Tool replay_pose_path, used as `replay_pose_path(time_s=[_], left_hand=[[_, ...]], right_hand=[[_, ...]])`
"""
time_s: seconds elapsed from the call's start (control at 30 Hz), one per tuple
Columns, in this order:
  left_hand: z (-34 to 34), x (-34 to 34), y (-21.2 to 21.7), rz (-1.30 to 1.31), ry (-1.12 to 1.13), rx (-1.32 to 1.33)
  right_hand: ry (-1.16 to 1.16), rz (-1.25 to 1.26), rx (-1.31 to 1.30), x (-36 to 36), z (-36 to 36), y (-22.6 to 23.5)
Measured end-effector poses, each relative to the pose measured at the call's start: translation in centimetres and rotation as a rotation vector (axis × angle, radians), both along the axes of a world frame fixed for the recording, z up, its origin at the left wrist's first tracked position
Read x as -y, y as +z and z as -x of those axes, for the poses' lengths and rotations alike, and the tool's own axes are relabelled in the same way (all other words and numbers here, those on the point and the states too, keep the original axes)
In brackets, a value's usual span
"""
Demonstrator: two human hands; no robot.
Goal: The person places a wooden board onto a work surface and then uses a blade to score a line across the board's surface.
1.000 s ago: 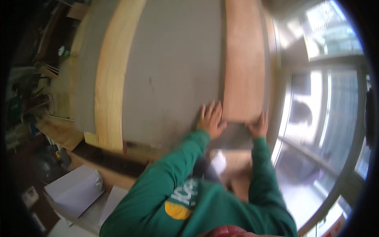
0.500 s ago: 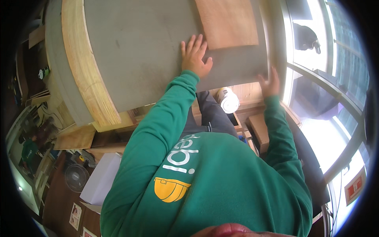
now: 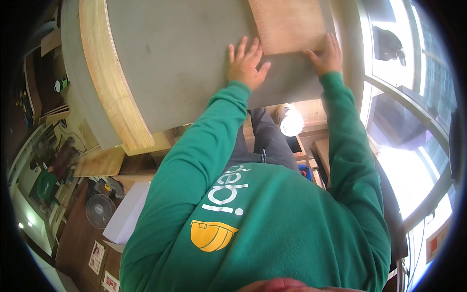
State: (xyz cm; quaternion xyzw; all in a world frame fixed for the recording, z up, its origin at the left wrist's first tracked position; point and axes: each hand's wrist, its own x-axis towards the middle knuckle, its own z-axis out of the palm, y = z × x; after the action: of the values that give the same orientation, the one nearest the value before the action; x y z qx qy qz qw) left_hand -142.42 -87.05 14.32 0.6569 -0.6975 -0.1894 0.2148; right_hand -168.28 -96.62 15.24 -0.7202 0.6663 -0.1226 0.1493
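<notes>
My left hand [image 3: 247, 63] lies on the grey board [image 3: 185, 63], fingers spread, its fingertips beside the left near corner of a thin brown wooden sheet [image 3: 291, 27]. At the sheet's right near corner, my right hand [image 3: 328, 59] has its fingers stretched along the right side and its thumb out toward the near edge. Neither hand is closed round anything. The sheet rests on the grey board, and its far end runs out of view. A long pale wooden strip [image 3: 113, 73] lies across the board to the left.
Below the board's near edge stand a white-lidded tub [image 3: 292, 122] and wooden trays [image 3: 301, 143]. To the left are a fan [image 3: 100, 210], a white box [image 3: 127, 213] and a person in green [image 3: 46, 185] farther off. Bright windows [image 3: 389, 102] line the right side.
My right hand has moved up from beyond the board's near edge to the wooden sheet's right corner. The left hand stays spread beside the left corner. The whole view has shifted slightly.
</notes>
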Motion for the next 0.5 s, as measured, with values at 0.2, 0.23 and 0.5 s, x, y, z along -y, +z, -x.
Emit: replay_pose_path(time_s=[0.2, 0.23, 0.5], left_hand=[[-0.3, -0.2, -0.5, 0.018, 0.069, -0.047], [-0.4, 0.0, -0.8, 0.029, 0.087, -0.065], [-5.5, 4.7, -1.6, 0.148, -0.163, -0.029]], right_hand=[[0.058, -0.07, -0.005, 0.0, 0.2, -0.5], [0.057, -0.062, 0.0, 0.1, 0.4, -0.6], [0.071, -0.024, 0.017, 0.9, 1.2, -1.4]])
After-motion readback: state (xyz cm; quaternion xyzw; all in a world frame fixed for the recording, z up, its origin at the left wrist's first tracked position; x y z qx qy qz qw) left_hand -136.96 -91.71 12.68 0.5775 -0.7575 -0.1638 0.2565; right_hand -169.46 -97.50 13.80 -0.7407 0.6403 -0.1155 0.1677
